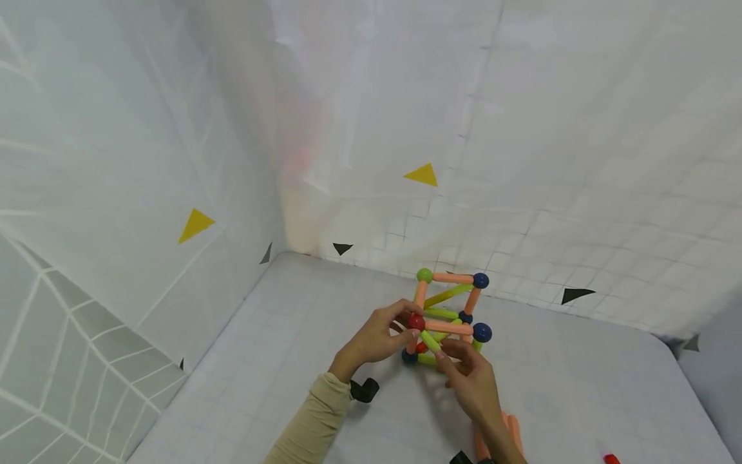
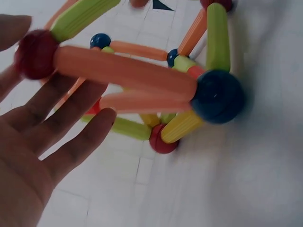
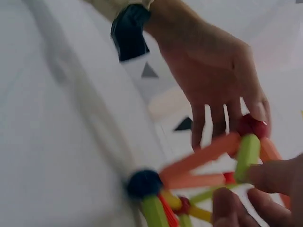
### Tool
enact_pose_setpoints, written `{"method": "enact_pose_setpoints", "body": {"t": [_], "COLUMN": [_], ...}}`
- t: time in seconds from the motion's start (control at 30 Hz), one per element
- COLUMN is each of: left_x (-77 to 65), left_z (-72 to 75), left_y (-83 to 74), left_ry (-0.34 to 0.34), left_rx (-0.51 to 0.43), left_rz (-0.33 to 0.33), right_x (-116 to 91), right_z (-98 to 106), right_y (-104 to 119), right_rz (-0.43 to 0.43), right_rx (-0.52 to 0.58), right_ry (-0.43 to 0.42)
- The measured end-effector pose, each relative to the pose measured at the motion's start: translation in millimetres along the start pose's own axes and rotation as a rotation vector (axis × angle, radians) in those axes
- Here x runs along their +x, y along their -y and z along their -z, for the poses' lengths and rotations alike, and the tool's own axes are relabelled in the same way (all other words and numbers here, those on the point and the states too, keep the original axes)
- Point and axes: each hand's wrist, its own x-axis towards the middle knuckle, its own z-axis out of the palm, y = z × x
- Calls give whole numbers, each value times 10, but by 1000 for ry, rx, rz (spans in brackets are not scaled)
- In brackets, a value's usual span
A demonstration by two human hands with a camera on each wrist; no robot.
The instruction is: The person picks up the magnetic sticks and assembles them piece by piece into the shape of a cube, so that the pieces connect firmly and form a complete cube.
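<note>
A frame of orange, green and yellow rods joined by balls stands on the white table. My left hand holds the red ball at its upper front left corner between thumb and fingers. In the left wrist view, an orange rod runs from that ball to a blue ball. My right hand pinches a short green rod, whose far end meets the red ball. The right wrist view shows this green rod between thumb and fingers, just under the red ball.
Loose orange rods lie near my right forearm. A small red piece is at the bottom right. White sheeted walls rise behind and to the left of the table. A black wrist device hangs at my left wrist.
</note>
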Motion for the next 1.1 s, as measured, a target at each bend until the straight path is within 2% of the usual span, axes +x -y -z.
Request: {"method": "enact_pose_setpoints", "body": {"t": [0.1, 0.23, 0.27, 0.33, 0.47, 0.63, 0.8, 1.0, 1.1], "left_x": [8, 20, 19, 17, 7, 22, 34, 35, 38], "left_z": [-66, -126, -135, -148, -154, -148, -148, -152, -158], "left_y": [5, 0, -1, -3, -2, 3, -11, -13, -9], "left_ry": [-1, -8, -8, -9, -13, -11, -6, -7, -19], "left_rx": [-1, -13, -16, -22, -28, -41, -50, -75, -86], "left_rz": [10, 32, 38, 45, 55, 57, 64, 84, 91], "right_x": [-75, -141, -153, -165, -167, -158, -166, -129, -112], "right_z": [165, 427, 486, 579, 650, 603, 566, 525, 516], "right_y": [-40, -123, -148, -185, -234, -285, -267, -204, -209], "right_rz": [-22, -144, -179, -246, -285, -275, -249, -185, -203], "right_rx": [-292, -693, -765, -835, -876, -881, -859, -720, -737], "right_ry": [6, 149, 184, 226, 270, 319, 329, 209, 208]}}
